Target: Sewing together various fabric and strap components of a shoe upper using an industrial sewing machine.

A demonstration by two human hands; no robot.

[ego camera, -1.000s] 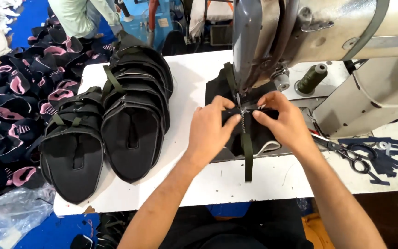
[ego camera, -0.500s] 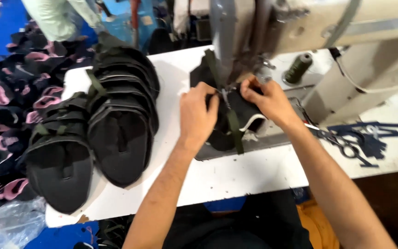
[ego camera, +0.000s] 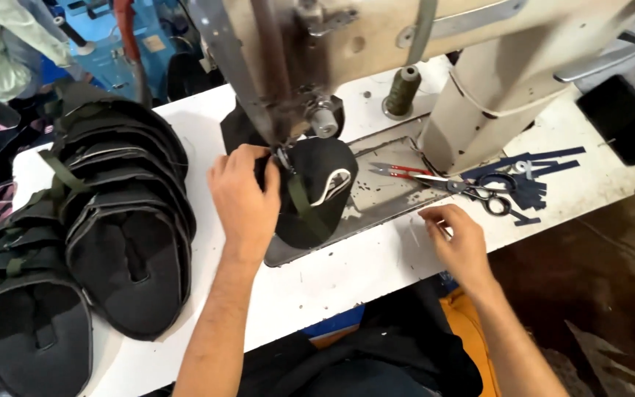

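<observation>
We see the left hand [ego camera: 245,198] gripping the black fabric piece [ego camera: 316,192] with its olive strap, which sits under the sewing machine [ego camera: 376,51] near the bench's [ego camera: 347,272] middle. The right hand [ego camera: 461,239] lies open and empty by the front edge, just below the scissors [ego camera: 472,190]. Stacked black pieces [ego camera: 123,213] cover the left end.

The left hand [ego camera: 244,198] presses a black padded fabric piece with an olive strap [ego camera: 316,192] under the beige sewing machine [ego camera: 376,51]. The right hand [ego camera: 461,239] rests open on the white bench [ego camera: 347,272], near steel scissors [ego camera: 472,190]. Stacked black padded pieces [ego camera: 123,220] lie left.
</observation>
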